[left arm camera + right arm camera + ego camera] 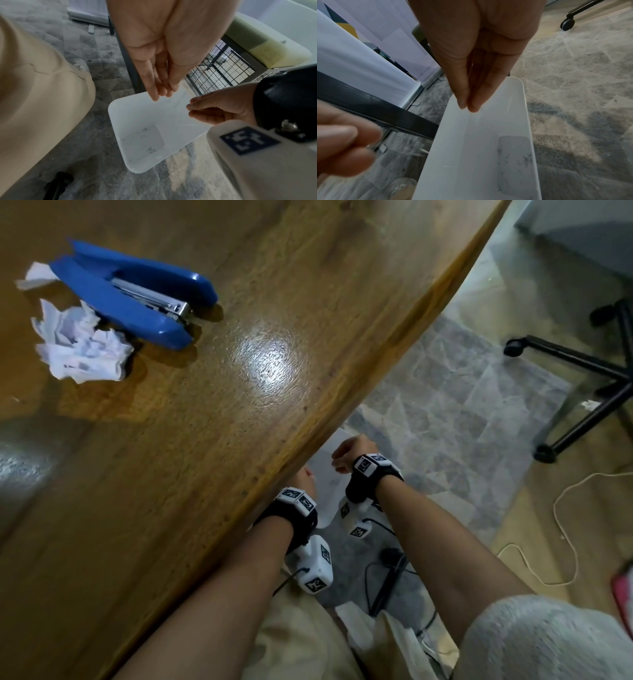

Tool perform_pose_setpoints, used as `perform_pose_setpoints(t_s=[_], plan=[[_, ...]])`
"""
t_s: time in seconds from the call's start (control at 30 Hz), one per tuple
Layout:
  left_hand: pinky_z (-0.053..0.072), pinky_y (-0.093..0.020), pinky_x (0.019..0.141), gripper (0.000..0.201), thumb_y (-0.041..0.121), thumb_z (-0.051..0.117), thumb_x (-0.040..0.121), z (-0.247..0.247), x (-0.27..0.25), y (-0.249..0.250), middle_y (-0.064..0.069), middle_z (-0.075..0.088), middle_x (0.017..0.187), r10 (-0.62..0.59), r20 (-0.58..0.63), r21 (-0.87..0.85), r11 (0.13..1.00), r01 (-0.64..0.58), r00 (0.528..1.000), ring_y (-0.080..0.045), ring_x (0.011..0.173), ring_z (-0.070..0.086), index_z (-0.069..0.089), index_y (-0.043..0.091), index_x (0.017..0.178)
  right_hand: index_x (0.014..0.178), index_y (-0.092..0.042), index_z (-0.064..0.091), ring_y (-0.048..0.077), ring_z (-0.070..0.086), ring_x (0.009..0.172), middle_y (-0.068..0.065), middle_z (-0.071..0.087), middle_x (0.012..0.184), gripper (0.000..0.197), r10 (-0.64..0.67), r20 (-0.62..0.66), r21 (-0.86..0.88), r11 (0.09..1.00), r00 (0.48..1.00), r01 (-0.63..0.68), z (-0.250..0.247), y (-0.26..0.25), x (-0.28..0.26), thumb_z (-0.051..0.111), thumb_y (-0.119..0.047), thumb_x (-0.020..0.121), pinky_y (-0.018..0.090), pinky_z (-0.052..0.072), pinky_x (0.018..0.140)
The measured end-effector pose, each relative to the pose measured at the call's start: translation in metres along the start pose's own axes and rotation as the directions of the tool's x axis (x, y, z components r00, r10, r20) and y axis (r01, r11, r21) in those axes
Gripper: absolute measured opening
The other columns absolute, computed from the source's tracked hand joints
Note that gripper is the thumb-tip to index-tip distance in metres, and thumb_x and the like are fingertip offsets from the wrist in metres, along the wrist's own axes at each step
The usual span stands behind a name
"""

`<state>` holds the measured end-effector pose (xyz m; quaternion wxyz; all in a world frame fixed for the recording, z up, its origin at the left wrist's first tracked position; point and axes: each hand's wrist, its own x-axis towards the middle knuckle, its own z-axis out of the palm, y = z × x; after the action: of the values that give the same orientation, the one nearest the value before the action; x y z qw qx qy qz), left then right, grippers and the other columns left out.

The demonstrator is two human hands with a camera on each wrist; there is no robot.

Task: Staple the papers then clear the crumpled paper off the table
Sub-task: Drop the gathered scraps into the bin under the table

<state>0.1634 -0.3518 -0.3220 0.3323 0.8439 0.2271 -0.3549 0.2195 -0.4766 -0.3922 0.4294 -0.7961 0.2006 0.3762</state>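
Table: wooden, its edge just above both wrists.
Bin: white, on the floor beneath both hands.
Stapler: blue, lying on the table.
Crumpled paper: on the table, touching the stapler.
Left hand: fingers straight, pointing down over the bin, holding nothing.
Right hand: fingers straight, held together, pointing down, holding nothing.

One blue stapler lies on the desk, with two pieces of crumpled paper beside it (one large wad, one smaller scrap behind). One white bin stands on the floor. Two hands: left hand, right hand.
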Motion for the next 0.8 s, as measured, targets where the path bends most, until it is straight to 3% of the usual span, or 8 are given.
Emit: perform_pose_setpoints(t_s=[0.1, 0.2, 0.33, 0.43, 0.53, 0.63, 0.7, 0.8], plan=[[0.04, -0.008, 0.064, 0.03, 0.008, 0.051, 0.095, 0.001, -0.002, -0.002, -0.004, 0.058, 0.095, -0.038, -0.075, -0.023, 0.999, 0.036, 0.996, -0.017, 0.092, 0.051, 0.048, 0.02, 0.068, 0.095, 0.008, 0.069, 0.022, 0.062, 0.058, 0.024, 0.07, 0.096, 0.016, 0.006, 0.003, -0.027, 1.0, 1.0, -0.006, 0.002, 0.003, 0.001, 0.066, 0.004, 0.08, 0.019, 0.055, 0.049], [0.049, -0.033, 0.095, 0.013, 0.011, 0.06, 0.091, 0.001, -0.006, 0.0, -0.014, 0.068, 0.107, -0.045, -0.103, -0.003, 0.999, 0.045, 0.994, -0.028, 0.106, 0.062, 0.053, 0.013, 0.08, 0.098, 0.006, 0.069, 0.023, 0.064, 0.063, 0.023, 0.071, 0.101, 0.018, 0.021, 0.006, -0.054, 0.998, 1.0, -0.021, 0.004, 0.009, 0.005, 0.059, 0.007, 0.084, 0.017, 0.053, 0.048], [0.048, -0.035, 0.096, 0.012, 0.012, 0.06, 0.091, -0.001, -0.01, 0.001, -0.019, 0.065, 0.111, -0.047, -0.071, -0.001, 0.999, 0.047, 0.996, -0.03, 0.108, 0.061, 0.049, 0.01, 0.086, 0.096, 0.006, 0.069, 0.022, 0.066, 0.062, 0.023, 0.072, 0.095, 0.02, 0.03, 0.02, -0.058, 0.998, 0.999, -0.028, 0.003, 0.014, 0.006, 0.066, 0.007, 0.077, 0.025, 0.059, 0.06], [0.048, -0.035, 0.093, 0.01, 0.016, 0.06, 0.091, -0.001, -0.009, 0.001, -0.018, 0.065, 0.111, -0.039, -0.048, 0.014, 0.999, 0.04, 0.998, -0.031, 0.107, 0.061, 0.054, 0.007, 0.091, 0.082, 0.001, 0.067, 0.014, 0.061, 0.053, 0.013, 0.069, 0.076, 0.013, 0.037, 0.023, -0.101, 0.994, 0.999, -0.034, -0.001, 0.013, 0.0, 0.075, -0.005, 0.074, 0.019, 0.052, 0.046], [0.048, -0.035, 0.093, 0.012, 0.011, 0.056, 0.092, 0.0, -0.009, 0.003, -0.017, 0.063, 0.115, -0.009, -0.029, 0.042, 0.999, 0.011, 1.0, -0.03, 0.109, 0.059, 0.06, 0.005, 0.102, 0.081, -0.002, 0.066, 0.009, 0.057, 0.051, 0.007, 0.067, 0.07, 0.013, 0.008, 0.008, -0.186, 0.983, 1.0, -0.006, -0.004, 0.007, -0.006, 0.068, -0.015, 0.084, 0.018, 0.045, 0.05], [0.045, -0.036, 0.102, 0.036, 0.001, 0.047, 0.092, 0.002, -0.01, 0.01, -0.016, 0.056, 0.13, 0.088, 0.007, 0.092, 0.992, -0.088, 0.996, -0.03, 0.12, 0.053, 0.057, 0.01, 0.126, 0.107, -0.005, 0.067, 0.018, 0.065, 0.074, 0.011, 0.07, 0.104, 0.022, -0.011, 0.059, -0.367, 0.93, 0.998, 0.032, -0.006, -0.005, -0.019, 0.055, -0.012, 0.09, 0.024, 0.052, 0.061], [0.039, -0.038, 0.109, 0.046, 0.001, 0.048, 0.091, 0.003, -0.015, 0.018, -0.015, 0.047, 0.14, 0.136, 0.042, 0.162, 0.977, -0.141, 0.99, -0.031, 0.13, 0.045, 0.048, 0.014, 0.136, 0.107, -0.016, 0.068, 0.026, 0.066, 0.093, 0.007, 0.066, 0.114, 0.026, -0.064, 0.062, -0.504, 0.859, 0.996, 0.087, -0.008, -0.01, -0.028, 0.052, -0.01, 0.088, 0.031, 0.054, 0.077], [0.043, -0.04, 0.104, 0.045, 0.001, 0.049, 0.089, 0.004, -0.029, 0.031, -0.016, 0.045, 0.137, 0.186, 0.046, 0.202, 0.961, -0.191, 0.982, -0.035, 0.123, 0.049, 0.048, 0.013, 0.133, 0.102, -0.016, 0.069, 0.029, 0.065, 0.096, 0.009, 0.068, 0.11, 0.024, -0.144, 0.122, -0.623, 0.759, 0.982, 0.189, -0.014, -0.018, -0.043, 0.052, -0.012, 0.085, 0.036, 0.055, 0.085]])
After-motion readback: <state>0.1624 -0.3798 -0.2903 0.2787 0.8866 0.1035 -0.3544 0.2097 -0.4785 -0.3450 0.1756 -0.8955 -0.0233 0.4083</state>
